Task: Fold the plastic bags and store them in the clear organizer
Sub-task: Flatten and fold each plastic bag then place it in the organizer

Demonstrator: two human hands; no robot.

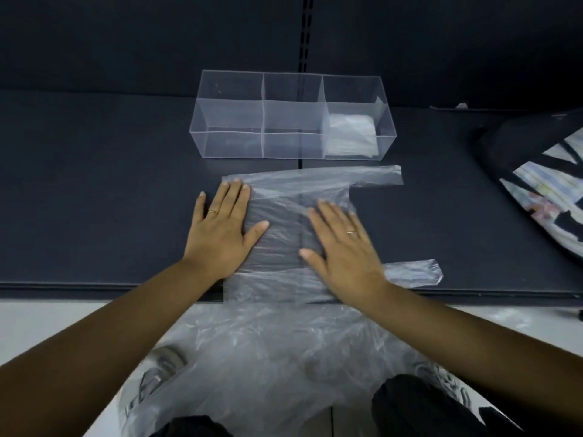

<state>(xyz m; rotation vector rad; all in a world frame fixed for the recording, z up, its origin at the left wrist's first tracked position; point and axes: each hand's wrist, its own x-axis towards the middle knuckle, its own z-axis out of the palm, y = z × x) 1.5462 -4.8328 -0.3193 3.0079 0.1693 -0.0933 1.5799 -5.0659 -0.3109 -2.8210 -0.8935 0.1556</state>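
Pressing flat with fingers spread, the left hand (220,230) and right hand (342,244) lie on a plastic bag (280,222) laid across the dark shelf (94,200). Beyond it stands the clear organizer (262,121), its right compartment holding what seems a folded bag (351,134).

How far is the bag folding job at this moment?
Done: folded bags lie in the right end compartment of the clear organizer. In hand: left hand and right hand press one plastic bag flat on the dark shelf. Left: folding it, plus the loose plastic heaped below the shelf edge.
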